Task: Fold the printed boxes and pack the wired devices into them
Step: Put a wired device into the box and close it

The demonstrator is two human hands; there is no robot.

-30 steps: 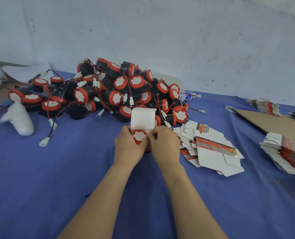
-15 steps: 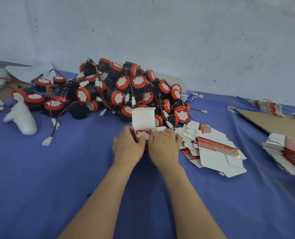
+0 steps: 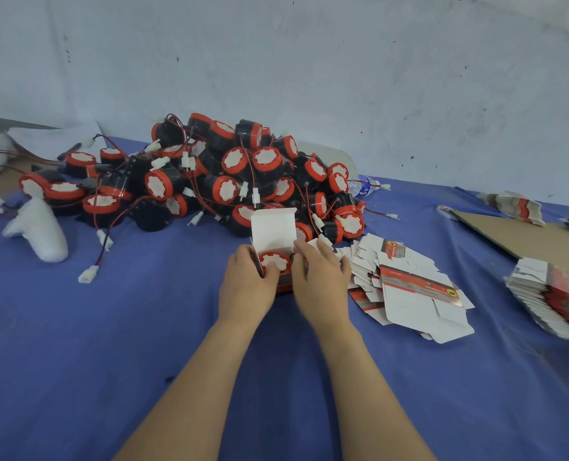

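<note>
At the middle of the desk [image 3: 76, 327], the printed box [image 3: 273, 231] stands with its lid flap upright. One wired device [image 3: 275, 262] sits inside, its red rim up. The left hand [image 3: 248, 287] curls its fingers round the box's 9 o'clock side, thumb at the device's rim. The right hand [image 3: 321, 281] lays fairly straight fingers over the side flap at 3 o'clock. The wire is hidden; if it is not tucked in, the closing lid could pinch it or bulge. A hard press might crease the flap. Compared with half a second ago, more of the device's white face shows, and the box sits in the same spot.
</note>
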